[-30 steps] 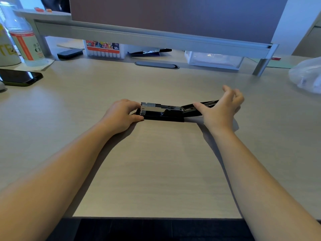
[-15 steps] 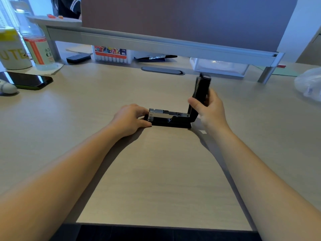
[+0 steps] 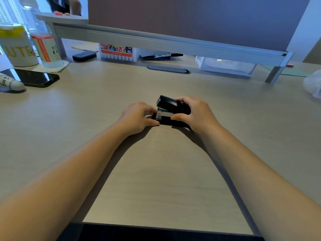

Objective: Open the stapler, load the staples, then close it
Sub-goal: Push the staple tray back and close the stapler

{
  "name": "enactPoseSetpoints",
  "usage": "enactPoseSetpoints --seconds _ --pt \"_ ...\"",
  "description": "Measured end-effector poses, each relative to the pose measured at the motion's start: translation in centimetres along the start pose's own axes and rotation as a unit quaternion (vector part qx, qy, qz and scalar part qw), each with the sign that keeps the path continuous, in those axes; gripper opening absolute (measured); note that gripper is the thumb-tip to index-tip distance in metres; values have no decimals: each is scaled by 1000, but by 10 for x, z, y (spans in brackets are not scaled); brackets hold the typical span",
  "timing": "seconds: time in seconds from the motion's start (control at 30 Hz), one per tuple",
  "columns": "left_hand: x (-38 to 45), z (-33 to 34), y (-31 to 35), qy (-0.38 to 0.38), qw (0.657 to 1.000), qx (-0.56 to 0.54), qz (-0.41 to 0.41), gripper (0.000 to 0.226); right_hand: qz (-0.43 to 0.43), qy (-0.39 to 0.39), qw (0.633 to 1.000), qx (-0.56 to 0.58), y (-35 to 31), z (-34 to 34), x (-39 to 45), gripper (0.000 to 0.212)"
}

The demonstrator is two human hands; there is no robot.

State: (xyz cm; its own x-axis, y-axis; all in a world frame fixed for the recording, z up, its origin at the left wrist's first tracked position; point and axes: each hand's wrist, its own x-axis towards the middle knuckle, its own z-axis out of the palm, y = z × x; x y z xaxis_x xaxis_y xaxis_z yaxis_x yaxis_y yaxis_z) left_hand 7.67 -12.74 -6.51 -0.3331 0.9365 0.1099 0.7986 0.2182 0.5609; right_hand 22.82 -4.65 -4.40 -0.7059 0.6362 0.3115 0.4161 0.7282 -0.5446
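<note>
- In the middle of the desk [image 3: 156,180], a black stapler [image 3: 171,111] sits between two bare hands, its base flat on the wood.
- The stapler's black top cover is tilted, front end raised off the silver metal channel; a narrow gap shows at the left, front end.
- Whether staples lie in the channel cannot be told; the metal is small and partly covered.
- The right hand [image 3: 195,113] is closed around the back of the cover, fingers over the far side and thumb on the near side; it hides the hinge end completely.
- The left hand [image 3: 137,117] is curled at the front end, thumb touching the base's near edge; its fingertips are tucked behind the stapler's front, so how much they grip is unclear.
- At the far left, a phone [image 3: 33,77] lies face up, and a tube [image 3: 10,83] beside it is cut off by the frame edge.
- A plastic bottle [image 3: 45,46] and a white cup [image 3: 17,46] stand behind the phone, the cup's lettering only partly legible.
- At the right edge, a pale plastic bag [image 3: 313,84] is mostly out of frame.
</note>
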Motion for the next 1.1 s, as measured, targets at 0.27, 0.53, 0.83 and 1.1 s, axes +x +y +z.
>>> enactPoseSetpoints --seconds 0.27,0.53,0.83,1.1 --pt "3 -7 9 -40 944 -320 -74 57 104 -2 990 93 23 -3 -17 42" --pt "6 -1 10 -10 944 -317 -88 34 96 14 990 99 25 0 -18 39" --pt "2 1 6 4 950 -304 -73 33 108 5 990 95 22 -4 -21 44" --pt "3 1 -1 5 1000 -23 -3 43 110 -2 990 84 35 -12 -23 42"
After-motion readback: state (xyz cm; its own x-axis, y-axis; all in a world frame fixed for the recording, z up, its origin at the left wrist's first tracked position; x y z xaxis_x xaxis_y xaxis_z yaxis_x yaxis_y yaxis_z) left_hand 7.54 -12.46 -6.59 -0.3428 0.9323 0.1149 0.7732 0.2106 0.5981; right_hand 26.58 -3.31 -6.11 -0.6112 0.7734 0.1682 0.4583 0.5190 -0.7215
